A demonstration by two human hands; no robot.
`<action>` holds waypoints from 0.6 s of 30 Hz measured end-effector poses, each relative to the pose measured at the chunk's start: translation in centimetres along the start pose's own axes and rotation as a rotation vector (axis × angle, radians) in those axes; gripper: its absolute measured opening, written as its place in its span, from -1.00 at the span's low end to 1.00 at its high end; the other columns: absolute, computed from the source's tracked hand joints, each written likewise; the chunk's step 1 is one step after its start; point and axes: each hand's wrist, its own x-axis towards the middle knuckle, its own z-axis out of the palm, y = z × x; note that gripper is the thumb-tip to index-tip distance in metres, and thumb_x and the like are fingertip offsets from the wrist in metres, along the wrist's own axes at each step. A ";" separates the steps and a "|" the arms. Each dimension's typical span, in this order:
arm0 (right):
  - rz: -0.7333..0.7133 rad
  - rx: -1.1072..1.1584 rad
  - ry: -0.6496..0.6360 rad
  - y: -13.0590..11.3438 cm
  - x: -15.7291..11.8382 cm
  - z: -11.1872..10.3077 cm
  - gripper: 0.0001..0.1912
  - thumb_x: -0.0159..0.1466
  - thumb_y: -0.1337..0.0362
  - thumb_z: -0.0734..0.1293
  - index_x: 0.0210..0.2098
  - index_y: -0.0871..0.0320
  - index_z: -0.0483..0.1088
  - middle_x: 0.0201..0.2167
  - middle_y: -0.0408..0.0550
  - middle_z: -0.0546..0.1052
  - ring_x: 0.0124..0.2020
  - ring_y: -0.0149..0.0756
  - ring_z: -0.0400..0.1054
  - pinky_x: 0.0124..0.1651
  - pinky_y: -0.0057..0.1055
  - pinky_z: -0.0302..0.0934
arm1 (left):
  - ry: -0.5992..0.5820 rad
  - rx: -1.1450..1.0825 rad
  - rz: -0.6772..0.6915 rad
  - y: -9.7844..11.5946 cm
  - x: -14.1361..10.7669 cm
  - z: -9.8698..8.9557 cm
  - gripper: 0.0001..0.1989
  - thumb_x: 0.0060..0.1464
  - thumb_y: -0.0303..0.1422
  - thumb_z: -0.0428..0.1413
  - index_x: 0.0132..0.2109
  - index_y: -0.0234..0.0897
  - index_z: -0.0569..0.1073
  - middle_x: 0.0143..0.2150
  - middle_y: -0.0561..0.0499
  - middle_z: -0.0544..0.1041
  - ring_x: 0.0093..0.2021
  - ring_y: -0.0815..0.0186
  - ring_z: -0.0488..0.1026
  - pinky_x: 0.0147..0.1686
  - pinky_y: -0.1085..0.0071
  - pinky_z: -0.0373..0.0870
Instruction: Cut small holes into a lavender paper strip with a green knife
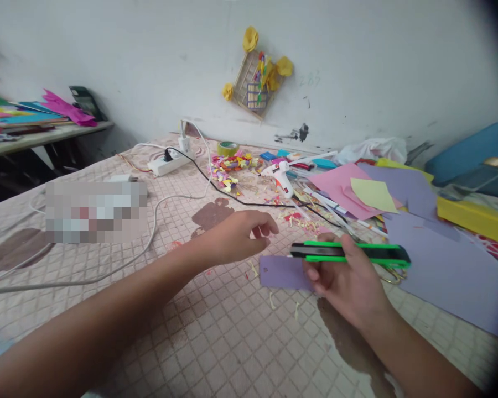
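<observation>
My right hand (354,284) holds a green and black box cutter (373,254) level, with the thumb over its side. Whether its blade is out I cannot tell. Below the cutter lies a small purple paper piece (284,272) with a small mark near its left end; my right fingers cover its other end. My left hand (240,235) hovers over the table to the left of that piece, fingers bent and parted from the thumb, holding nothing I can see. Behind the right hand, the gold-coloured handles of what look like scissors (394,275) show partly.
A glue gun (283,179) with a black cord lies behind the hands, near paper scraps (232,166) and a tape roll (228,148). Purple sheets (452,276) and pink paper (340,185) cover the right side. A power strip (170,164) and white cable lie left.
</observation>
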 end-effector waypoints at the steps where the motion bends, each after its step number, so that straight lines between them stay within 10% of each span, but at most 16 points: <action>1: 0.046 0.068 -0.052 0.1 0.1 0.0 -0.59 0.22 -0.19 0.11 -0.21 -0.04 0.32 -0.62 -0.16 0.42 -0.64 -0.31 0.28 -0.70 -0.48 0.11 | -0.042 0.099 0.007 -0.2 0.0 0.0 -0.78 0.01 -0.50 0.04 -0.16 -0.27 0.45 -0.24 0.02 0.49 -0.24 0.33 0.41 -0.17 0.32 0.35; 5: 0.163 0.132 -0.174 0.5 0.1 0.1 -0.34 0.15 -0.30 0.12 -0.03 0.07 0.31 -0.68 -0.18 0.42 -0.79 -0.42 0.18 -0.79 -0.55 0.03 | -0.077 0.337 0.027 -0.9 0.0 0.0 -0.72 -0.04 -0.60 0.00 -0.21 -0.25 0.48 -0.20 -0.04 0.42 -0.14 0.25 0.37 -0.11 0.27 0.29; 11: 0.042 -0.063 -0.124 0.7 0.1 1.2 -0.60 0.08 0.02 0.43 -0.20 0.11 0.35 -0.62 -0.26 0.39 -0.68 -0.49 0.23 -0.68 -0.59 0.06 | 0.040 0.291 0.038 -1.3 0.2 -0.6 -0.68 -0.10 -0.67 -0.04 -0.32 -0.24 0.50 -0.21 -0.01 0.35 -0.20 0.32 0.34 -0.15 0.36 0.29; 18: -0.017 -0.364 -0.215 1.4 0.5 1.0 -0.77 0.14 0.18 0.40 -0.25 0.10 0.36 -0.64 -0.28 0.38 -0.66 -0.52 0.16 -0.64 -0.59 0.02 | -0.313 0.376 0.083 -0.2 -0.1 -0.4 -0.80 0.01 -0.40 0.10 -0.21 -0.10 0.55 0.09 -0.02 0.37 0.12 0.13 0.24 0.11 0.11 0.15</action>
